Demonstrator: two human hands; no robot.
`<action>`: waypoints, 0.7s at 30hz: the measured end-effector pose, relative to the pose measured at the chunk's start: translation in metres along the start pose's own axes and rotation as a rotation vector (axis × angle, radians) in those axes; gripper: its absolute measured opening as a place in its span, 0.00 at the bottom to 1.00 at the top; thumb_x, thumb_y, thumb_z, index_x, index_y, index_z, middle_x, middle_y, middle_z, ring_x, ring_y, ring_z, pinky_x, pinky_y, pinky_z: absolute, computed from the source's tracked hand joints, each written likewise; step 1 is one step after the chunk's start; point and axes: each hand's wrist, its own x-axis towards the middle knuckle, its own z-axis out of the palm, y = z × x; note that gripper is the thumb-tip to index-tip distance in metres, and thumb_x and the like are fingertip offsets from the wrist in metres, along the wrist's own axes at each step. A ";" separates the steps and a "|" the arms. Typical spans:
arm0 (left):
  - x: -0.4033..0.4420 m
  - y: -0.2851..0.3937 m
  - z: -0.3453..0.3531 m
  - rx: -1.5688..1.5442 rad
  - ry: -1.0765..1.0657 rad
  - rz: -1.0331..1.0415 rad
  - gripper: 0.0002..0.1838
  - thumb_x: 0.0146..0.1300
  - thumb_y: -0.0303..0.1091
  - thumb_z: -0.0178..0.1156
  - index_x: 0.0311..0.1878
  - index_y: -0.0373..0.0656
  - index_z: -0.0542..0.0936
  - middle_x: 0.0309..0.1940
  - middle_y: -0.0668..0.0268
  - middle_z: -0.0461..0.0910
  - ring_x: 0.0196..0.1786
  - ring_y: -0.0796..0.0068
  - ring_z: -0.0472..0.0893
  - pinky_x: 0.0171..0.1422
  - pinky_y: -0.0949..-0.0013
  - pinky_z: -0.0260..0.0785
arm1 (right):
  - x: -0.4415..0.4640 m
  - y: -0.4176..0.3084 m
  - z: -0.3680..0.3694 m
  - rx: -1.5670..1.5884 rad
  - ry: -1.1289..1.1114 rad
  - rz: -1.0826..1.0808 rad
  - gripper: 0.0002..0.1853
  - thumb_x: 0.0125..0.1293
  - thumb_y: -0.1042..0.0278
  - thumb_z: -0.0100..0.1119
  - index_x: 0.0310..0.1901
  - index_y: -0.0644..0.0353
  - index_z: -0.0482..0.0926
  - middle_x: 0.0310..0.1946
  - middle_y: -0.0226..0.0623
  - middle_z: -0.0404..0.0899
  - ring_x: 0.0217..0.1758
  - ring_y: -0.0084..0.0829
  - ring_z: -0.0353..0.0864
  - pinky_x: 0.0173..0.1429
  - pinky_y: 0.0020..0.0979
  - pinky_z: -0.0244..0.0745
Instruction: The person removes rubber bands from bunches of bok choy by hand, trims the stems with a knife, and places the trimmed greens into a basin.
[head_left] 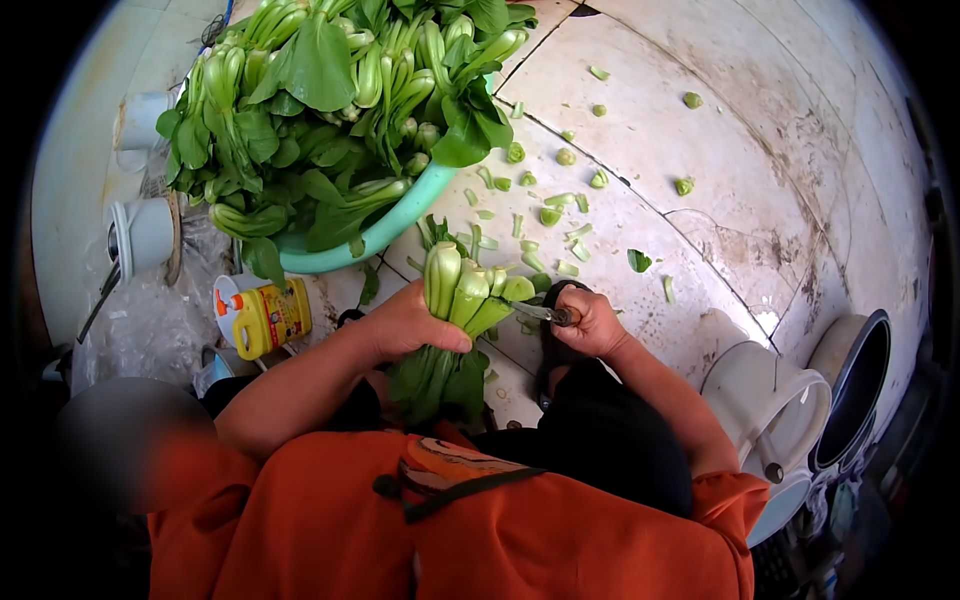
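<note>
Bok choy point(469, 298), bases toward frame top, is grasped by a worker's left hand point(415, 325) at centre, just frame-left of the knife point(535, 311) clenched in the right hand point(592, 322).

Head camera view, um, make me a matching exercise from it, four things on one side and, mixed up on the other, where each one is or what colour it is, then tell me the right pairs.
Things
1. Knife
2. Plastic jug
3. Bunch of greens
4. Cut stem pieces

Places and colours
A. Scattered over the floor tiles
B. Gripped in the left hand
C. Held in the right hand
D. Yellow

Right pairs: 1-C, 2-D, 3-B, 4-A.
</note>
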 end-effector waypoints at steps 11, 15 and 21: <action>0.001 -0.005 -0.024 0.026 -0.174 -0.033 0.42 0.39 0.33 0.74 0.62 0.40 0.70 0.50 0.62 0.76 0.48 0.66 0.79 0.57 0.62 0.71 | 0.000 -0.003 0.003 -0.003 0.017 -0.144 0.12 0.45 0.68 0.63 0.22 0.54 0.66 0.20 0.37 0.66 0.27 0.43 0.63 0.37 0.36 0.61; 0.007 -0.011 -0.016 -0.084 -0.262 -0.039 0.40 0.40 0.31 0.73 0.61 0.38 0.71 0.49 0.61 0.77 0.48 0.66 0.79 0.58 0.61 0.71 | 0.010 -0.017 -0.003 -0.012 -0.048 -0.119 0.11 0.47 0.67 0.63 0.25 0.55 0.69 0.21 0.38 0.69 0.27 0.44 0.70 0.36 0.37 0.64; 0.012 -0.011 -0.002 -0.135 -0.320 -0.073 0.33 0.40 0.31 0.73 0.55 0.39 0.76 0.42 0.63 0.79 0.47 0.71 0.78 0.55 0.67 0.71 | 0.032 -0.038 -0.001 -0.056 -0.039 -0.227 0.12 0.49 0.63 0.65 0.29 0.55 0.71 0.25 0.39 0.72 0.31 0.45 0.76 0.33 0.43 0.71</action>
